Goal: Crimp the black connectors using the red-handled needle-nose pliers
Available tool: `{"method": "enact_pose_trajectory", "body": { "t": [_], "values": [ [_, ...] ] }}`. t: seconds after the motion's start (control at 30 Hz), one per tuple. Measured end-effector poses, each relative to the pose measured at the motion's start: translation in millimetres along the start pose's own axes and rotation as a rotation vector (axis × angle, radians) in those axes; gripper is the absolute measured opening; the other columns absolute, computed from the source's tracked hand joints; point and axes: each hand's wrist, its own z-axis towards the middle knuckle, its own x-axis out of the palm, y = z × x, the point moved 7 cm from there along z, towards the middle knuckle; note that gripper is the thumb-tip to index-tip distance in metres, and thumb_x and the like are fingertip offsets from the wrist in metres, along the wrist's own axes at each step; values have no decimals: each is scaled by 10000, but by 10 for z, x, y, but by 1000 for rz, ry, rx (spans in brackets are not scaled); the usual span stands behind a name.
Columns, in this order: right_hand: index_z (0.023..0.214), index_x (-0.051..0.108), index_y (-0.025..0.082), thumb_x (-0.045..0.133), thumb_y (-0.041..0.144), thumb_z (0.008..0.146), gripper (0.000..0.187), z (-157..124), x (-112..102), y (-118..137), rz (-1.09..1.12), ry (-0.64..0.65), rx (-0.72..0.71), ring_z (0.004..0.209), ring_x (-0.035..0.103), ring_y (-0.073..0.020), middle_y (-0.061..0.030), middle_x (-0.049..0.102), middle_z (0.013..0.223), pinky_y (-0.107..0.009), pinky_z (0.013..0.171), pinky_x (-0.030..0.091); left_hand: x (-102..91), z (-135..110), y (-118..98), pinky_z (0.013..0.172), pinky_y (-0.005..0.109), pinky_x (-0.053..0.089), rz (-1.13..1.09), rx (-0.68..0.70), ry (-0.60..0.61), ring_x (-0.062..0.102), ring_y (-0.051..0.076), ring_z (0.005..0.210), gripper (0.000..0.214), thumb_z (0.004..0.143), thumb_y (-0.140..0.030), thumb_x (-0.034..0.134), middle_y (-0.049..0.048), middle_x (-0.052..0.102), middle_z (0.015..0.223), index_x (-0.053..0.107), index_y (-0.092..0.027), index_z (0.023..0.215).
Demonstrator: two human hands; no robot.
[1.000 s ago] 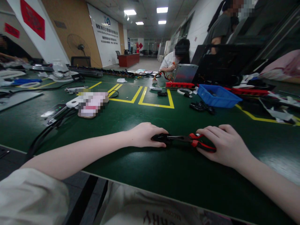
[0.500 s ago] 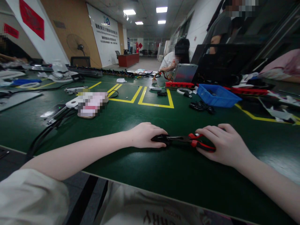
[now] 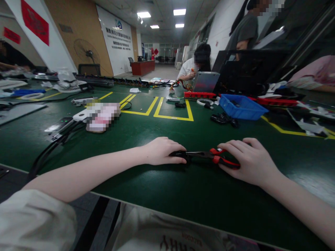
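Observation:
My right hand [image 3: 247, 162] grips the red-and-black handles of needle-nose pliers [image 3: 209, 154], held level just over the green table [image 3: 146, 195]. The long jaws point left and reach a small black part [image 3: 179, 154]. Around that part my left hand [image 3: 164, 151] is closed, thumb on the near side and fingers on the far side. What kind of part it is, I cannot tell, since the fingers cover much of it. Whether the jaw tips bite on it is also too small to see.
Beyond my hands lie a bundle of black cables [image 3: 224, 119] and a blue bin [image 3: 242, 106]. A phone [image 3: 103, 118] rests at left beside a white device and cords. Farther back, a person [image 3: 187, 68] works by a metal box [image 3: 206, 81]; another person [image 3: 244, 35] stands at right.
My hands, the pliers and the black part hold almost the same place. The view has shifted very slightly. In the back, the standing person now shows a light-coloured flat object.

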Motion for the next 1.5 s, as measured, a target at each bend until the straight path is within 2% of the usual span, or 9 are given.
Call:
{"method": "enact_pose_trajectory", "body": {
  "t": [0.73,0.97,1.13,1.5],
  "values": [
    [1083,575,160,568,349,859,293,-18,4,2,-36,-3,-10,849,657,-234,-88,691,952,-407,794,402,-7,2,10,712,279,433,-29,-2,-14,684,192,879,411,981,-514,478,44,725,1080,624,-200,1200],
    [1066,584,147,570,350,859,290,5,-17,21,-25,-18,-27,811,654,-230,-93,688,930,-404,780,397,-10,-11,-1,746,282,447,-36,3,-16,684,196,912,406,961,-509,517,43,721,1102,623,-203,1206],
    [1060,581,152,572,352,855,287,-7,17,3,3,-2,-16,813,656,-226,-85,692,924,-396,779,396,-19,-18,7,802,291,460,-28,-13,-39,678,189,918,444,936,-477,576,37,708,1124,571,-203,1286],
    [1043,588,156,583,351,845,278,-4,11,0,18,-1,-17,793,654,-223,-82,695,911,-399,778,386,-20,-27,-8,800,293,467,27,3,-54,677,184,910,448,937,-494,570,47,701,1111,570,-203,1277]
  ]
}}
